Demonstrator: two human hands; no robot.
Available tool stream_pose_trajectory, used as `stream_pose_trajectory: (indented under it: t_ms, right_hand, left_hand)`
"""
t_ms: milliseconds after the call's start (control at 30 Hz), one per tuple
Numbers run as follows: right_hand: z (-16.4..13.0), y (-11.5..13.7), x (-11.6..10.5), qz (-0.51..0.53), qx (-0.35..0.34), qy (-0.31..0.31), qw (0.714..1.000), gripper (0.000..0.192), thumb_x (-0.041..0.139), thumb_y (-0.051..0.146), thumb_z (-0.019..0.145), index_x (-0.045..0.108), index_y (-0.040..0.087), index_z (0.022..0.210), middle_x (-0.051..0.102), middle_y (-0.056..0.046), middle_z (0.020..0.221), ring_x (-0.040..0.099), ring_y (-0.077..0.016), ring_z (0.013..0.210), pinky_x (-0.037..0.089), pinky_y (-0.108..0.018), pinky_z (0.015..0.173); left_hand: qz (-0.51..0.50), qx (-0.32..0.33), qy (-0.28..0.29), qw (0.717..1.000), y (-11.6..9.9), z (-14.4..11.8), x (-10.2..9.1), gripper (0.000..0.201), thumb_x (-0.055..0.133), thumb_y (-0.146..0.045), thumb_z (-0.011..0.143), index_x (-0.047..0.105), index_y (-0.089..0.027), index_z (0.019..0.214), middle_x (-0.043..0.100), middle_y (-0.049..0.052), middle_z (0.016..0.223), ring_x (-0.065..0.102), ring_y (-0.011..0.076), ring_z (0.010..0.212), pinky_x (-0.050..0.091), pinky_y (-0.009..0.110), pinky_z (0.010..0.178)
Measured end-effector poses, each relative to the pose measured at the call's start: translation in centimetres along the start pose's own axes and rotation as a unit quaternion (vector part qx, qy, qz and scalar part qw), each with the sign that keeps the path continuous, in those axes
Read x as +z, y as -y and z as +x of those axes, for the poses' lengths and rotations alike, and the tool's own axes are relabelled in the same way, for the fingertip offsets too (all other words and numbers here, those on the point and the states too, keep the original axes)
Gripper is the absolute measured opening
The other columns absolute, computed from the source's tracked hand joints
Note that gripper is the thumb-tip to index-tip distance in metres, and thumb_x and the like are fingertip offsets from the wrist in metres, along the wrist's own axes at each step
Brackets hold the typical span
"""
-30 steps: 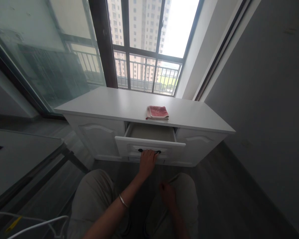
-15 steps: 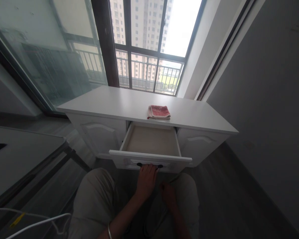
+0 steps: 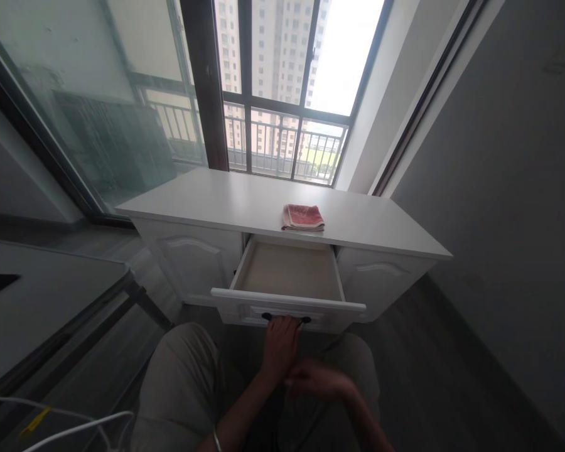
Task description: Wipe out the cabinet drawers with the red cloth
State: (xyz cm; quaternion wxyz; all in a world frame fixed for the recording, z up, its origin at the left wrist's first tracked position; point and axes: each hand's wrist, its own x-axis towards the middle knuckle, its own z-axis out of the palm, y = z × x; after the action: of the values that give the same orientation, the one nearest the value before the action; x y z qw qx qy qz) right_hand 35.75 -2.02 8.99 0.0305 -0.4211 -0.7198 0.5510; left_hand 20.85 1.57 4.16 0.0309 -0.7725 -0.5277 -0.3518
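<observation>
Looking down, we see our left hand [image 3: 281, 345] with its fingers curled over the dark handle [image 3: 285, 318] on the front of a white drawer [image 3: 287, 307]. The grip is narrow, closed on that slim bar. The drawer stands pulled well out from the middle of a low white cabinet [image 3: 245, 204]; its inside floor is a flat, pale beige panel, matte and bare where we can see it. The drawer front is painted smooth, with a raised moulded frame around the handle.

Our right hand [image 3: 317, 380] hangs just below and beside the left, over our lap, fingers loosely spread and pointing left. It looks blurred, and we cannot tell whether it holds anything. A thin metal bangle [image 3: 216, 439] circles the left wrist.

On the flat, glossy cabinet top, just behind the drawer opening, lies a folded red cloth [image 3: 303, 217], soft and towel-like with a paler edge. Arched panel doors [image 3: 191, 254] flank the drawer on both sides.

Behind the cabinet a dark-framed window [image 3: 282, 94] shows railings and tall buildings. A white cable [image 3: 70, 427] with a yellow tag curls at lower left. Our light trousers [image 3: 179, 383] fill the bottom of the view, above a grey floor [image 3: 428, 364].
</observation>
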Motion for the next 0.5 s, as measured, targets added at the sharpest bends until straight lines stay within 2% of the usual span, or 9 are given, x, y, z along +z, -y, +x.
stream_pose_trajectory:
  t_ms: [33, 100, 167, 233, 300, 333, 400, 433, 500]
  right_hand:
    - [-1.6, 2.8, -2.0, 0.029, -0.05, 0.026, 0.998, 0.029, 0.057, 0.04, 0.099, 0.077, 0.02, 0.096, 0.078, -0.003, 0.093, 0.072, -0.0189, 0.087, 0.052, -0.025, 0.076]
    - [-4.3, 8.4, -6.3, 0.03, -0.116, 0.001, 0.993, 0.04, 0.056, 0.053, 0.1, 0.077, 0.02, 0.108, 0.078, -0.004, 0.101, 0.072, -0.0198, 0.094, 0.054, -0.028, 0.085]
    - [-5.4, 12.9, -10.8, -0.033, -0.14, -0.113, 0.983, 0.048, 0.047, 0.058, 0.103, 0.078, 0.021, 0.107, 0.077, -0.005, 0.102, 0.071, -0.0209, 0.097, 0.053, -0.032, 0.092]
    - [-4.4, 15.6, -15.4, -0.13, -0.141, -0.259, 0.947, 0.054, 0.04, 0.059, 0.104, 0.077, 0.021, 0.116, 0.075, -0.007, 0.115, 0.068, -0.0247, 0.11, 0.05, -0.038, 0.102]
    - [-1.2, 16.6, -20.0, -0.221, -0.113, -0.38, 0.891, 0.062, 0.027, 0.057, 0.108, 0.069, 0.02, 0.135, 0.07, -0.01, 0.132, 0.061, -0.0297, 0.127, 0.044, -0.045, 0.11]
    - [0.9, 16.7, -22.2, -0.265, -0.101, -0.422, 0.861, 0.064, 0.022, 0.053, 0.109, 0.063, 0.019, 0.144, 0.065, -0.011, 0.14, 0.055, -0.0312, 0.134, 0.04, -0.048, 0.114]
    - [5.4, 16.4, -26.0, -0.341, -0.086, -0.459, 0.816, 0.064, 0.019, 0.048, 0.109, 0.05, 0.016, 0.155, 0.053, -0.012, 0.154, 0.044, -0.0302, 0.145, 0.032, -0.046, 0.12]
    - [7.5, 16.1, -27.5, -0.36, -0.081, -0.462, 0.806, 0.065, 0.019, 0.046, 0.109, 0.047, 0.012, 0.157, 0.047, -0.014, 0.16, 0.039, -0.0287, 0.148, 0.03, -0.043, 0.122]
    - [11.1, 15.6, -29.6, -0.377, -0.068, -0.443, 0.811, 0.065, 0.023, 0.046, 0.109, 0.043, 0.007, 0.158, 0.037, -0.016, 0.166, 0.031, -0.0266, 0.153, 0.025, -0.04, 0.124]
  left_hand:
    - [0.0, 0.004, -0.001, 1.0, 0.0, 0.0, 0.1, 0.024, 0.047, -0.022, 0.102, 0.07, -0.023, 0.098, 0.071, 0.005, 0.09, 0.061, 0.0223, 0.089, 0.043, 0.04, 0.087]
    - [-0.007, 0.013, 0.0, 1.0, 0.1, 0.0, 0.1, 0.025, 0.046, -0.021, 0.102, 0.07, -0.024, 0.098, 0.07, 0.005, 0.091, 0.061, 0.0225, 0.089, 0.044, 0.04, 0.086]
    - [-0.016, 0.011, 0.003, 1.0, 0.0, 0.1, -0.2, 0.026, 0.045, -0.022, 0.102, 0.07, -0.023, 0.098, 0.07, 0.006, 0.092, 0.062, 0.0229, 0.091, 0.044, 0.04, 0.086]
    - [-0.021, 0.004, 0.004, 1.0, -0.1, 0.2, -0.7, 0.027, 0.044, -0.021, 0.103, 0.07, -0.023, 0.098, 0.071, 0.006, 0.092, 0.062, 0.0226, 0.09, 0.045, 0.04, 0.085]
    - [-0.029, 0.004, 0.006, 1.0, -0.2, 0.3, -1.1, 0.027, 0.045, -0.021, 0.103, 0.071, -0.023, 0.099, 0.071, 0.005, 0.092, 0.063, 0.0222, 0.09, 0.046, 0.04, 0.086]
    - [-0.033, 0.006, 0.008, 0.999, -0.2, 0.3, -1.2, 0.027, 0.045, -0.021, 0.103, 0.071, -0.023, 0.099, 0.071, 0.005, 0.092, 0.064, 0.0222, 0.09, 0.047, 0.04, 0.085]
    - [-0.04, 0.004, 0.014, 0.999, -0.3, 0.4, -1.4, 0.025, 0.046, -0.02, 0.102, 0.072, -0.023, 0.101, 0.072, 0.006, 0.094, 0.065, 0.0229, 0.091, 0.049, 0.041, 0.085]
    - [-0.046, 0.0, 0.018, 0.999, -0.3, 0.5, -1.4, 0.024, 0.048, -0.02, 0.101, 0.072, -0.023, 0.102, 0.073, 0.006, 0.095, 0.066, 0.0234, 0.092, 0.05, 0.041, 0.086]
    - [-0.065, -0.009, 0.025, 0.998, -0.3, 0.7, -1.8, 0.023, 0.05, -0.019, 0.1, 0.072, -0.023, 0.104, 0.074, 0.005, 0.099, 0.067, 0.0241, 0.095, 0.053, 0.042, 0.087]
